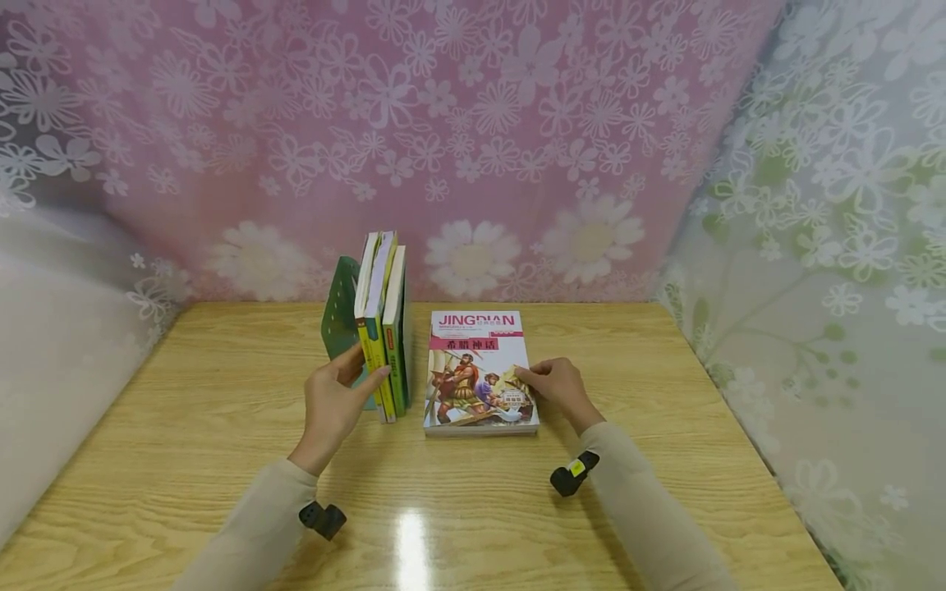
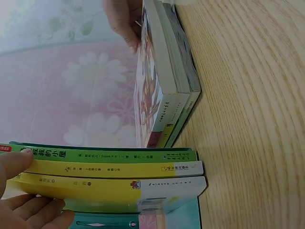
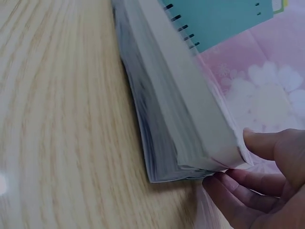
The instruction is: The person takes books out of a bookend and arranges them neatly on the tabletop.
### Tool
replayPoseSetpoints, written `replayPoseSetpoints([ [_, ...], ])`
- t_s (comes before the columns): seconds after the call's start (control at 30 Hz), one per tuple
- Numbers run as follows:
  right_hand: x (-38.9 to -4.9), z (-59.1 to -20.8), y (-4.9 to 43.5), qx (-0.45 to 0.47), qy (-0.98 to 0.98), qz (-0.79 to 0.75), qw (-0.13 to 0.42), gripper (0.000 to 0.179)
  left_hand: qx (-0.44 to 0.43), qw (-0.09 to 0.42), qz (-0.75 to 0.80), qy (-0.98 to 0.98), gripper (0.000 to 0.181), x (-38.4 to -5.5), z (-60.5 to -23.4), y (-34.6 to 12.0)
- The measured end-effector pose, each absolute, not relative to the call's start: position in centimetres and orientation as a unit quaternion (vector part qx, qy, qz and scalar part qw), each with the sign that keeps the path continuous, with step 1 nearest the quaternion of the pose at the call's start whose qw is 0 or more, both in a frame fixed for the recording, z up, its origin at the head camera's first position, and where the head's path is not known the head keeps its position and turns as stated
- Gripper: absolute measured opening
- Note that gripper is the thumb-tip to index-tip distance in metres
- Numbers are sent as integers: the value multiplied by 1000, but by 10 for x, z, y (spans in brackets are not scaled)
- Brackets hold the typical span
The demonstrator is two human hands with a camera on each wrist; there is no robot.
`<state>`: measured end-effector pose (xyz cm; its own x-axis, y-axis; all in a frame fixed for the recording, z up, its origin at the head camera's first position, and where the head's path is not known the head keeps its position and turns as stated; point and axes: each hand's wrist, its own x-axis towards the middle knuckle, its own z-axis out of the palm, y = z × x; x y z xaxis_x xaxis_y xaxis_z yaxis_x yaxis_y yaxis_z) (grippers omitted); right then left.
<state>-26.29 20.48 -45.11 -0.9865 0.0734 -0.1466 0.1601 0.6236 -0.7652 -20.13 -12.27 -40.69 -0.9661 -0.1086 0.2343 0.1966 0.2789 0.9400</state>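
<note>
Several thin books stand upright side by side, with green [image 2: 109,155] and yellow [image 2: 86,186] spines facing me. My left hand [image 1: 332,402] grips them from the left, its thumb across the spines and its fingers along the outer cover. Beside them to the right lies a flat stack of books, topped by a thick white paperback [image 1: 476,373] with a pink title and a painted battle scene. At that stack's right edge, my right hand [image 1: 562,390] pinches the paperback, thumb on the upper edge and fingers underneath, as the right wrist view shows.
A green perforated bookend [image 1: 340,300] stands at the left of the upright books. All of this rests on a wood-grain table [image 1: 236,386]. Behind it hangs a pink flowered curtain [image 1: 473,164], with pale flowered cloth [image 1: 835,246] along the right side.
</note>
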Motion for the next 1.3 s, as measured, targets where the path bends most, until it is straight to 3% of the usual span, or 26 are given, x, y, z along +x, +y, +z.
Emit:
replayPoseSetpoints([
  [0.57,-258,-445,208,80,851,-517,52,45,-49,181,-598,-779,40,-189,-410,-124],
  [1.3,-259,-452,221,65,778,-623,54,56,-51,210,-575,-789,24,-139,-398,-145],
])
